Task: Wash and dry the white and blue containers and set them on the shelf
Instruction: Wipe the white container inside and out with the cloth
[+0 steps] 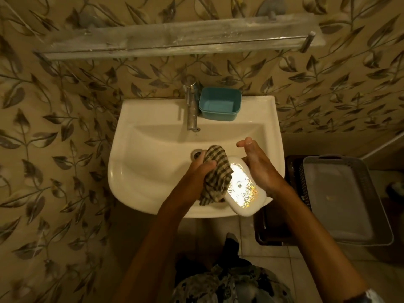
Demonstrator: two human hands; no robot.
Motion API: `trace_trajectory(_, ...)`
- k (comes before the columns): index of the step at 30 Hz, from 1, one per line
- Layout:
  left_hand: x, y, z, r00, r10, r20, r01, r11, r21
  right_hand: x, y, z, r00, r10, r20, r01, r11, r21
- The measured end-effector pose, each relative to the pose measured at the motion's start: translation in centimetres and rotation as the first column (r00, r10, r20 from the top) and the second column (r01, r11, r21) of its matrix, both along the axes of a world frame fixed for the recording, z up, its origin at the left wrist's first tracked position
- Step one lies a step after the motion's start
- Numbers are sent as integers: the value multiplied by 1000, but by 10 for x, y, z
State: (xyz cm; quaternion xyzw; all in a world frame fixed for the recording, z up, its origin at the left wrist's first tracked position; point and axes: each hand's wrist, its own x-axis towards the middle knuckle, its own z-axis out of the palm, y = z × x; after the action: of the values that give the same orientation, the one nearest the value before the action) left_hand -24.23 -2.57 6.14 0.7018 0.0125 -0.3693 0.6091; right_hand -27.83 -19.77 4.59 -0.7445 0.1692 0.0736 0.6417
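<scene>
Glass shelf [175, 38] is mounted on the leaf-patterned wall above the sink [140, 171]. Tap [191, 106] is fixed at the back ledge, centre. Left hand [202, 171] is seen over the basin near the drain [196, 154], fingers curled tight round a bunched striped cloth [215, 178]. Cloth is pressed on the left part of the white container [242, 193]. White container is held tilted over the sink's front right rim, patterned face up and glaring. It is gripped along its right edge by the right hand [260, 169], thumb stuck out straight; fingers underneath are hidden. Blue container [219, 103] is parked open side up on the back ledge, just right of the tap. Grey basket [341, 200] is nested in a dark one on the floor, far right.
</scene>
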Motion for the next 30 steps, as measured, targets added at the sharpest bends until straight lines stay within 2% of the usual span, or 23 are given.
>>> trace_trajectory(3,-10,10,-10,997,-62,-50,61,998,-30,-1,-4,-11,996,90,12,-89,994,-66)
trace_trajectory(7,-4,1,-8,971,-238,-8,238,969,70,-9,6,-29,956,292,1,-292,956,-30)
trace_trajectory(11,3,-9,-3,967,-254,-4,254,964,76,-5,5,-26,991,129,29,-129,992,11)
trace_trajectory(13,5,-6,-8,983,-183,-31,184,981,64,-1,-1,-23,999,41,-3,-41,999,-25)
trace_trajectory(16,-1,5,-19,994,-67,-85,63,997,-45,2,-13,-21,999,-41,1,41,997,-64)
trace_trajectory(19,-7,6,-26,996,-33,-79,30,999,-39,4,-15,-20,997,77,-4,-77,996,-34)
trace_trajectory(21,-4,-3,-22,996,-91,-12,91,996,-2,2,-7,-23,974,225,-23,-225,974,-14)
trace_trajectory(23,2,-13,-12,986,-165,23,163,985,48,1,-4,-26,965,262,34,-262,965,-6)
trace_trajectory(25,7,-20,-4,984,-174,37,172,983,64,5,-8,-25,989,138,59,-140,990,32)
trace_trajectory(27,8,-24,0,985,-148,86,143,987,70,7,-13,-21,998,-61,17,59,996,62)
trace_trajectory(30,10,-27,-2,987,-25,161,9,995,97,10,-19,-17,963,-262,-68,270,946,180)
